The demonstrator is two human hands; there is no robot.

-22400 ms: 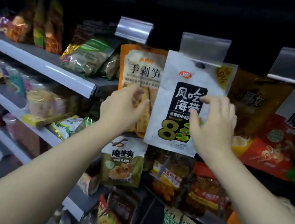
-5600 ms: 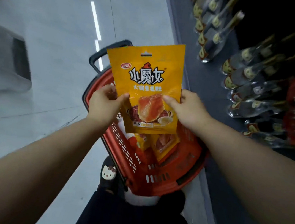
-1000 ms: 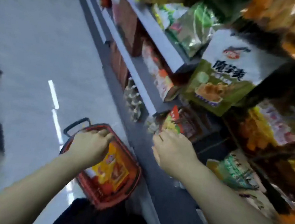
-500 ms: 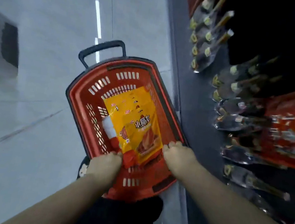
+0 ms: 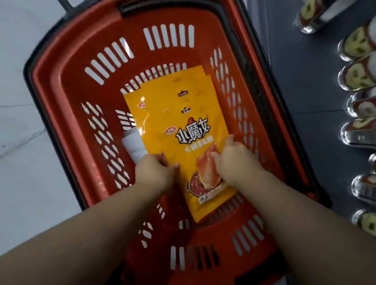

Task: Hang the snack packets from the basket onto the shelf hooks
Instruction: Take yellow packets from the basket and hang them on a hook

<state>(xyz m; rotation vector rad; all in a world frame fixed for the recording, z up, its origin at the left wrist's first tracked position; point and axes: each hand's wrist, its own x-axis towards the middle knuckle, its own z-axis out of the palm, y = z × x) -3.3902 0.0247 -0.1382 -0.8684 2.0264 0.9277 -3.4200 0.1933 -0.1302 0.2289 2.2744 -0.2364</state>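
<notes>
While half a second ago your hands were only at the near rim of the red basket (image 5: 56, 71), they are now down inside it and on the packets, so you have started picking up the next one to hang.

Your left hand (image 5: 154, 173) has its fingers curled at the left edge of the top yellow packet (image 5: 184, 123), at about seven o'clock of the stack; whether it pinches that packet or the red one under it, I cannot tell. Your right hand (image 5: 236, 165) grips the top packet's right edge at about four o'clock, thumb on its face. The packet lies flat in the basket, not lifted yet.

Count: at least three yellow packets, fanned out with their top edges stepping towards twelve o'clock, and there may be more beneath. One white packet (image 5: 132, 142) peeks out at nine o'clock, and a red corner (image 5: 163, 157) shows by your left fingers. A row of bottles (image 5: 365, 76) lies along three o'clock, too blurred to count.
</notes>
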